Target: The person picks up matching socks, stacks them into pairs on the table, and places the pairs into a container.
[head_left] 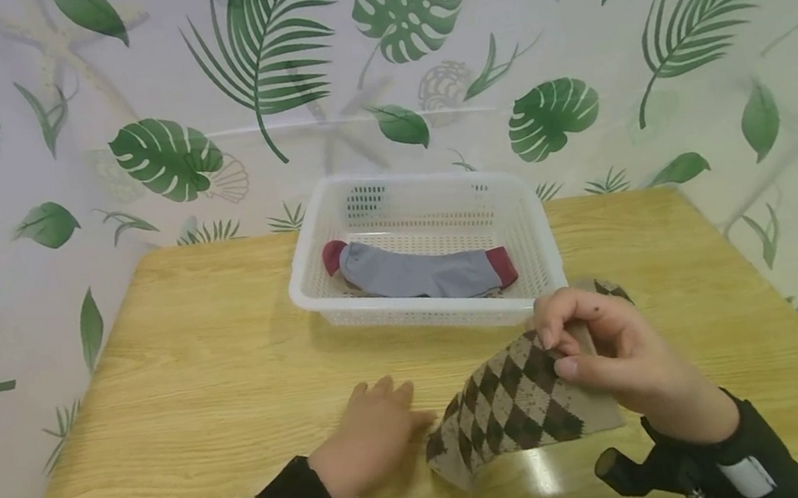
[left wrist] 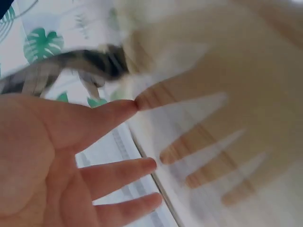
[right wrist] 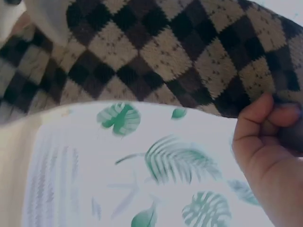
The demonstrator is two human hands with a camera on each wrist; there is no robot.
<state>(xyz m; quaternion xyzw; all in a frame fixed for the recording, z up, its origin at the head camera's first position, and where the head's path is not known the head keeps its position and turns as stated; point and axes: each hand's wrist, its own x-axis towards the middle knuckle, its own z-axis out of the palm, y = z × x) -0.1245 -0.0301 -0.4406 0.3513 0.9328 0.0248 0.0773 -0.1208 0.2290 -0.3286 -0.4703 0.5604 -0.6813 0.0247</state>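
Note:
My right hand pinches a beige sock with brown diamonds near its plain cuff, and the sock hangs slantwise over the table. In the right wrist view, the diamond knit stretches away from the curled fingers. More diamond-patterned fabric shows behind the right hand; whether it belongs to the same sock cannot be made out. My left hand is low over the tabletop, fingers spread, beside the sock's lower end. The left wrist view shows nothing in its palm.
A white perforated basket stands at the back of the wooden table. Inside it lies a grey sock with red toe and cuff. Leaf-printed walls enclose the table at the back and sides.

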